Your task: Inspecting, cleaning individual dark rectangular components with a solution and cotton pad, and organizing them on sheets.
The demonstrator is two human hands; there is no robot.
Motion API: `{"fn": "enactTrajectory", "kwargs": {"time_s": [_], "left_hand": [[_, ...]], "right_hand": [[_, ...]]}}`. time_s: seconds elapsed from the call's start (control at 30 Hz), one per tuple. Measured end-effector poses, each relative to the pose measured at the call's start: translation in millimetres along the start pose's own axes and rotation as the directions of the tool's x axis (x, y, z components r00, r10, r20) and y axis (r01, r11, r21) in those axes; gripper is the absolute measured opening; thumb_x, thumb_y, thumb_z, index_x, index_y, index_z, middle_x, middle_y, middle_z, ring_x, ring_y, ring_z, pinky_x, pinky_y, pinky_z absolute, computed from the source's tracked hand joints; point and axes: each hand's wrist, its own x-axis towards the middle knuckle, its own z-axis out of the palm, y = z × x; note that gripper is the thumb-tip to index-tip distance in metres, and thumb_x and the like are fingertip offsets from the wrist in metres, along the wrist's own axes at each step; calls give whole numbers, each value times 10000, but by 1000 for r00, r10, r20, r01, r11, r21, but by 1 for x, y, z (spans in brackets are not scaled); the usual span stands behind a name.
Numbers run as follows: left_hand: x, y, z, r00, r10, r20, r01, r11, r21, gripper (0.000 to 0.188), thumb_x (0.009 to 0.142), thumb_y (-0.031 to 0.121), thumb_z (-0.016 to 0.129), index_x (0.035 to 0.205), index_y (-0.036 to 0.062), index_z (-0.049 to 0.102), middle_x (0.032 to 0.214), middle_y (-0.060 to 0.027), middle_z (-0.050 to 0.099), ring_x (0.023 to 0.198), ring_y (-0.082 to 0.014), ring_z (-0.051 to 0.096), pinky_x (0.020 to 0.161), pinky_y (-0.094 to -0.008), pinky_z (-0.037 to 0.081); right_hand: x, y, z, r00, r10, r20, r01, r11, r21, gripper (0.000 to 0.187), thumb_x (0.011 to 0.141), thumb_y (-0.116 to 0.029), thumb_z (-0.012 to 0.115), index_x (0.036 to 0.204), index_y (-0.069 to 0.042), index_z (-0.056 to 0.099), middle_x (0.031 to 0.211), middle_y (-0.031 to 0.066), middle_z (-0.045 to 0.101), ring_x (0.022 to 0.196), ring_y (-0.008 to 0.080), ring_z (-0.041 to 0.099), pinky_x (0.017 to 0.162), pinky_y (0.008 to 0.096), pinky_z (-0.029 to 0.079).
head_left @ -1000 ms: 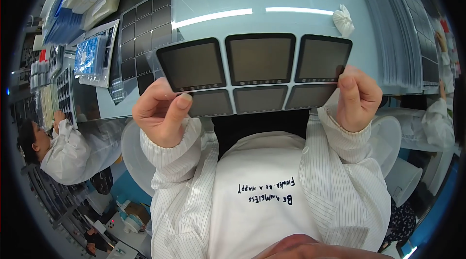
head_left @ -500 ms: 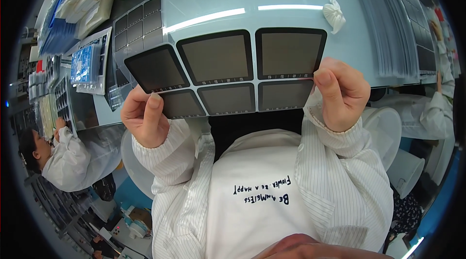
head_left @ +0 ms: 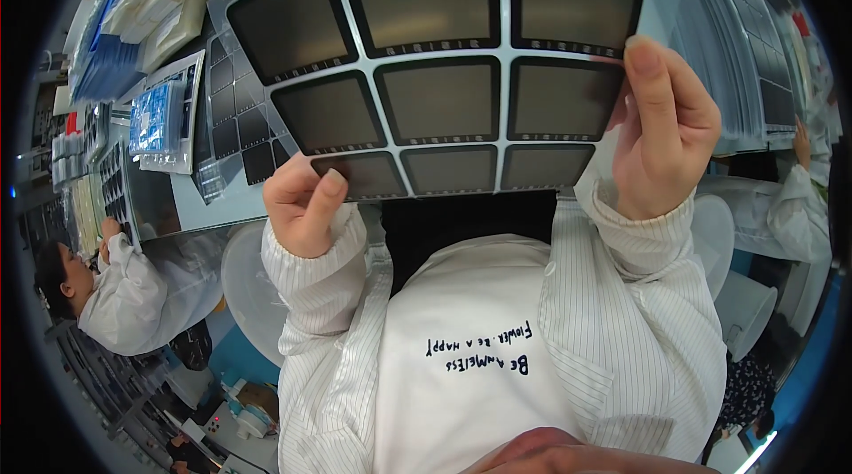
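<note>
Between my hands is a thin sheet [head_left: 505, 101] bearing a grid of several dark grey rectangular panels with black borders and pale gaps. It is raised and tilted above the near edge of the table. My left hand [head_left: 306, 206] pinches its lower left edge, thumb on top. Higher up, at the right edge, my right hand [head_left: 667, 132] grips it between thumb and fingers. The sheet's far edge runs near the top of the view and covers much of the tabletop. On the table beyond my left hand lies a similar panelled sheet [head_left: 238, 106], partly covered.
At the right stands a tall stack of clear sheets [head_left: 701, 43]. On the left are a blue wrapped packet [head_left: 156, 117] and piled cream and blue packs [head_left: 146, 12]. A person [head_left: 129, 301] in white works at the left; a white bin [head_left: 744, 314] stands lower right.
Both hands have brought the sheet up closer, so it looks larger and shows another row of panels. The right hand rose; the left shifted rightward. The sheet now hides the crumpled white bundle.
</note>
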Motion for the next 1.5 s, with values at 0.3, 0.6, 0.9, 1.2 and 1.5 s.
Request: {"fn": "enactTrajectory", "kwargs": {"time_s": [0.3, 0.6, 0.9, 1.2, 1.5], "left_hand": [[1, 11, -7, 997, -50, -53, 41, 986, -162, 202, 895, 107, 589, 751, -32, 619, 735, -49, 620, 607, -87, 485, 591, -235, 374], [2, 17, 1, 996, -73, -59, 59, 975, -216, 173, 894, 101, 582, 825, -45, 644, 817, -83, 668, 659, -90, 549, 637, -235, 425], [3, 26, 13, 991, -97, -96, 83, 987, -135, 198, 880, 97, 592, 741, -42, 617, 724, -56, 617, 594, -75, 481, 569, -223, 367], [1, 33, 29, 1000, -16, 0, 16, 1000, -13, 182, 843, 72, 634, 716, -55, 605, 652, -55, 583, 552, -98, 461, 510, -235, 332], [2, 38, 36, 997, -1, 72, -1, 1000, 28, 150, 839, 94, 659, 802, -51, 658, 656, -67, 614, 562, -121, 515, 541, -239, 381]], "right_hand": [[7, -7, -9, 979, 129, 160, -116, 989, -91, 235, 909, -83, 598, 1103, 43, 638, 911, 106, 676, 437, 40, 404, 401, 165, 262], [5, -1, -15, 977, 122, 173, -122, 992, -6, 252, 917, -71, 578, 1136, 46, 619, 959, 122, 683, 426, 40, 426, 402, 154, 268], [4, 2, -23, 980, 142, 139, -147, 989, 31, 275, 932, -65, 541, 1178, 48, 590, 989, 125, 679, 435, 39, 429, 407, 150, 275], [6, -3, -34, 984, 175, 38, -179, 975, 129, 222, 899, -44, 593, 1096, 49, 637, 883, 105, 682, 426, 51, 428, 395, 166, 280], [5, 4, -47, 985, 167, 45, -171, 979, 107, 234, 906, -67, 586, 1108, 40, 636, 911, 116, 689, 421, 47, 418, 398, 159, 278]]}}
